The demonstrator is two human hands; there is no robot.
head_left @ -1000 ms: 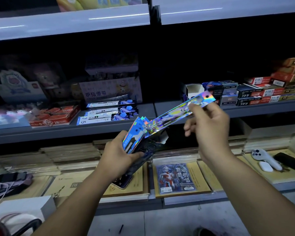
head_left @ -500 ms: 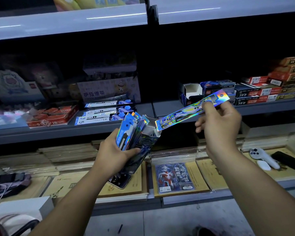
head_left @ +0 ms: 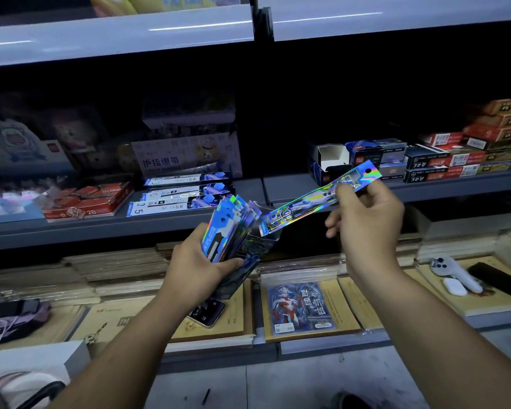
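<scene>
My left hand [head_left: 195, 270] grips a fanned bundle of shiny blue packs [head_left: 227, 231] standing in a dark open box [head_left: 248, 267], in front of the middle shelf. My right hand [head_left: 366, 219] pinches one long holographic pack [head_left: 313, 200] by its upper end, near the hang hole. That pack slants down to the left, and its lower tip hangs just right of the bundle, apart from it.
Similar packs [head_left: 186, 191] lie flat on the middle shelf [head_left: 115, 228], beside red boxes [head_left: 86, 202]. An open box [head_left: 332, 160] and stacked cartons [head_left: 455, 154] sit to the right. Below are notebooks [head_left: 213, 323], a phone [head_left: 207, 312], a hero card pack [head_left: 301, 308] and a white handle [head_left: 455, 273].
My right hand has drawn the single pack out of the bundle and carried it up and to the right. The left hand has tilted the bundle more upright.
</scene>
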